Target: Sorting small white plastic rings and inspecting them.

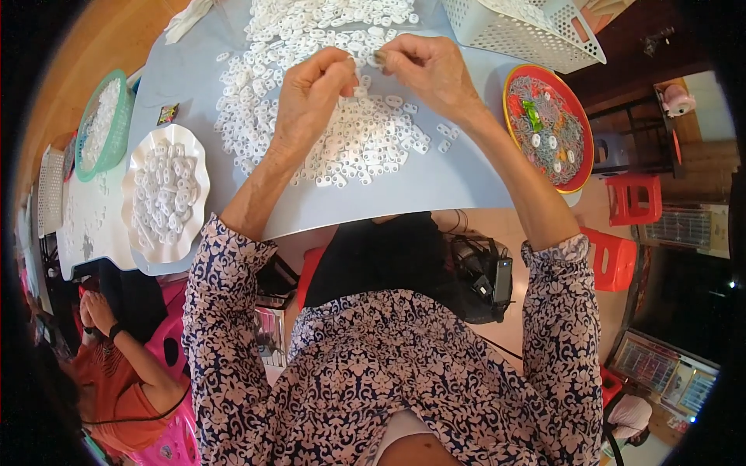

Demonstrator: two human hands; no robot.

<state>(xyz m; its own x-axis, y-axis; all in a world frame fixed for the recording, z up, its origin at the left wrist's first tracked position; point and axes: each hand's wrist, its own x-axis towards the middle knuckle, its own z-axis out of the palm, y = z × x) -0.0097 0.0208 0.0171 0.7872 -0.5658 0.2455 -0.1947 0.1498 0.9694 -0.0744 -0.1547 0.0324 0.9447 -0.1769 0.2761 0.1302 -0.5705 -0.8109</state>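
Beside both hands — white dish (137, 167) of white plastic pieces (165, 190).

Small dark packet (167, 114) on table (435, 186)

We list, at the table's left, a white scalloped dish (165, 193) heaped with white pieces and a green mesh basket (103, 124) beside it. At the far right corner we note a white perforated basket (528, 29), tipped, and a red-rimmed tray (549, 128) holding grey rings and coloured bits. Beyond the table edge we count red plastic stools (633, 198). At lower left we record a seated person in an orange top (116, 400).
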